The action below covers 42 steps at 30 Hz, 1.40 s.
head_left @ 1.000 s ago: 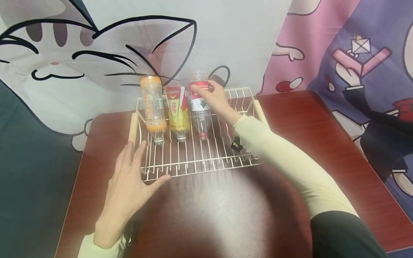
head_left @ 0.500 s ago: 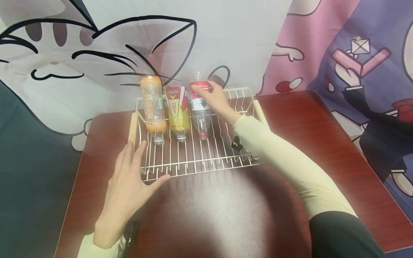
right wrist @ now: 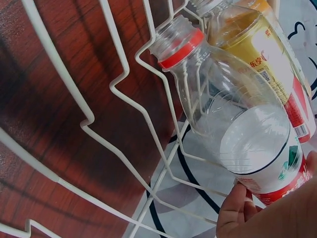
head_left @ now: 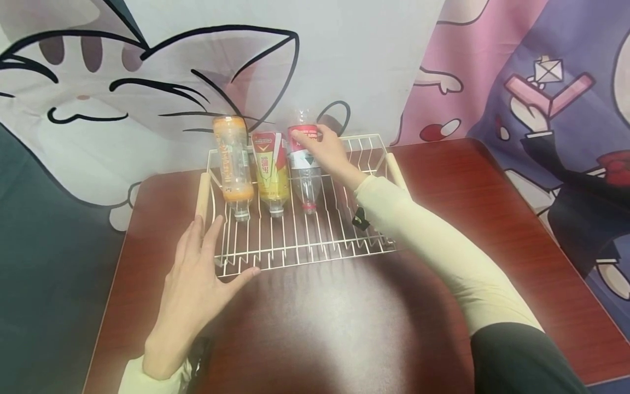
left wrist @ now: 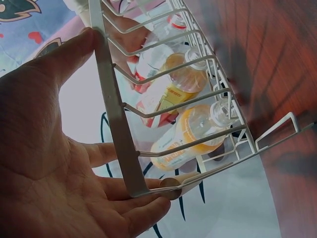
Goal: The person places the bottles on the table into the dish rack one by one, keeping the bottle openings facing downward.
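Note:
In the head view my right hand (head_left: 322, 145) grips a clear plastic bottle (head_left: 306, 183) round its red and white label. The bottle leans neck-down in a white wire dish rack (head_left: 339, 249), its uncapped mouth with a red ring among the wires in the right wrist view. My left hand (head_left: 192, 287) spreads at the rack's near left corner, thumb touching the front rail (left wrist: 111, 104) and fingers along the side. Left of the held bottle, a yellow and red labelled bottle (head_left: 272, 172) and an orange-banded bottle (head_left: 233, 164) also lean neck-down.
The rack has pale wooden handles (head_left: 203, 194) on both sides and stands on a reddish-brown table (head_left: 458, 208). Behind the table hangs a cartoon-printed cloth (head_left: 364, 65). A small black object (head_left: 361, 220) shows beside the right sleeve.

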Available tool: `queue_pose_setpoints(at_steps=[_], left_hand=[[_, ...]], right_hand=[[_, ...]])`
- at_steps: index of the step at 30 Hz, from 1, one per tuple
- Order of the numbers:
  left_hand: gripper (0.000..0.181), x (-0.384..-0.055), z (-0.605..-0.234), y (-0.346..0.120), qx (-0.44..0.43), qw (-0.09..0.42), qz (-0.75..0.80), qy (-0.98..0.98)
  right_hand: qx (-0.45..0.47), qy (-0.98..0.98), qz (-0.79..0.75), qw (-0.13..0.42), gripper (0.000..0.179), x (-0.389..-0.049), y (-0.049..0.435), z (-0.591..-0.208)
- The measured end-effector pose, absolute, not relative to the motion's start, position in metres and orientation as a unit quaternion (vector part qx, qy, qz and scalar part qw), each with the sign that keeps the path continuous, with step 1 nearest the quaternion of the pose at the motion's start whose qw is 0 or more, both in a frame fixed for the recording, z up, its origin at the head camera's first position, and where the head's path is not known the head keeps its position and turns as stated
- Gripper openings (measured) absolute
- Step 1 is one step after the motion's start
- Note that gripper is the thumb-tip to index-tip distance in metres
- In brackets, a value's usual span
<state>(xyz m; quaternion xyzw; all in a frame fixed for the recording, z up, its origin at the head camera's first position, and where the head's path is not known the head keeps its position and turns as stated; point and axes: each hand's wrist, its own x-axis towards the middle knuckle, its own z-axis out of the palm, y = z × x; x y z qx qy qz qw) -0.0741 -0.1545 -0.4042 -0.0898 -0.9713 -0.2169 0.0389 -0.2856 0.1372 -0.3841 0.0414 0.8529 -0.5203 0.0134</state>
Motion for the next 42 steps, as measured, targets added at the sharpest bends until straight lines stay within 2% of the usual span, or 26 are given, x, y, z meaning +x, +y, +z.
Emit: queue_pose_setpoints(at_steps=[18,33,38,42], left_hand=[[0.118,-0.076,-0.402,-0.155,-0.091,0.036,-0.215,-0.972],[0.117,-0.083,-0.399,-0.157,-0.091,0.029,-0.211,-0.973],[0.109,-0.088,-0.395,-0.161,-0.087,0.047,-0.216,-0.971],[0.103,-0.092,-0.391,-0.164,-0.086,0.054,-0.221,-0.970]], right_hand=[[0.048,0.846,-0.531,0.020,0.091,-0.285,0.136,-0.381],[0.049,0.850,-0.524,0.019,0.082,-0.288,0.138,-0.377],[0.033,0.841,-0.539,0.039,0.082,-0.283,0.145,-0.366],[0.020,0.843,-0.530,0.087,0.082,-0.276,0.156,-0.351]])
